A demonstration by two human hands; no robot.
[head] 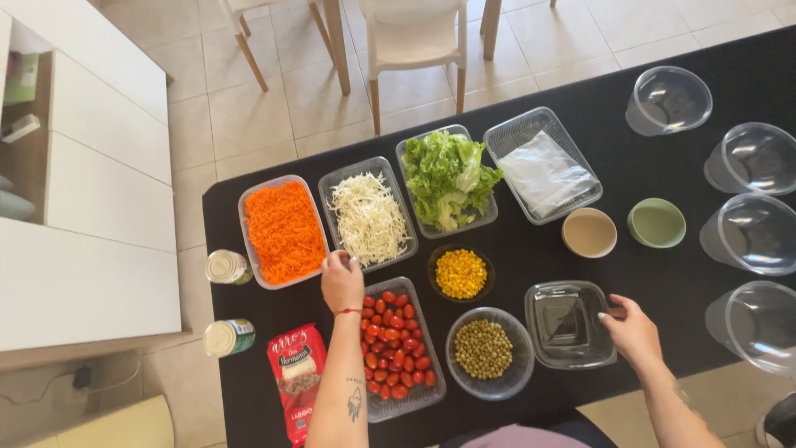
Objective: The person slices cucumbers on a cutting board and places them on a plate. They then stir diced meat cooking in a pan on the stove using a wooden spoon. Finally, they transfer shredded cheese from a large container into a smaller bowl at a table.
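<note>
Touching shredded-cabbage tray point(368, 219), right hand point(632, 332) gripping empty container point(570, 324)

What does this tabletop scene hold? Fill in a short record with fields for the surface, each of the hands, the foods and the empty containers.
Surface: black table
Left hand: fingertips on the edge of the shredded white cabbage tray
Right hand: touching the clear lidded container
Foods: grated carrot, lettuce, corn, peas, cherry tomatoes
Packaged: rice bag, two tins
Empty: four clear bowls, beige cup, green cup
</note>
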